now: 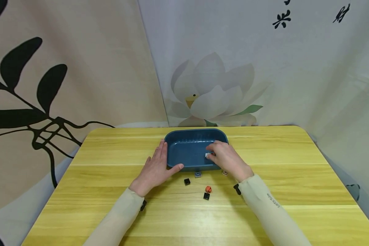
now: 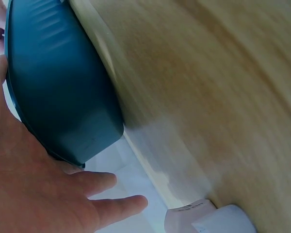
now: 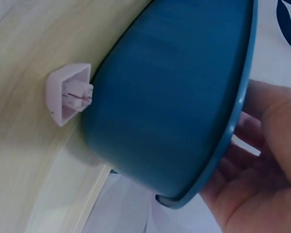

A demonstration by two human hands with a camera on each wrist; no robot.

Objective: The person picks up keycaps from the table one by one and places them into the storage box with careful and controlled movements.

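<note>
A blue tray (image 1: 184, 150) lies on the table, its outer wall (image 2: 58, 87) filling much of the left wrist view. Against its left side rests my left hand (image 1: 155, 169), fingers straight and thumb (image 1: 176, 168) at the front rim. My right hand (image 1: 229, 160) reaches over the right end, pinching a small white piece (image 1: 207, 155) inside the tray's outline. The right wrist view shows that hand (image 3: 262, 155) behind the rim, its fingertips hidden. A pale pink keycap (image 3: 70, 92) sits beside the tray wall (image 3: 169, 97), its hollow underside showing.
In front of the tray are a grey-blue keycap (image 1: 197, 174), a black piece (image 1: 187, 181), an orange piece (image 1: 208, 189) and another black piece (image 1: 206, 196). A printed curtain (image 1: 233, 51) hangs behind the wooden table (image 1: 279, 164).
</note>
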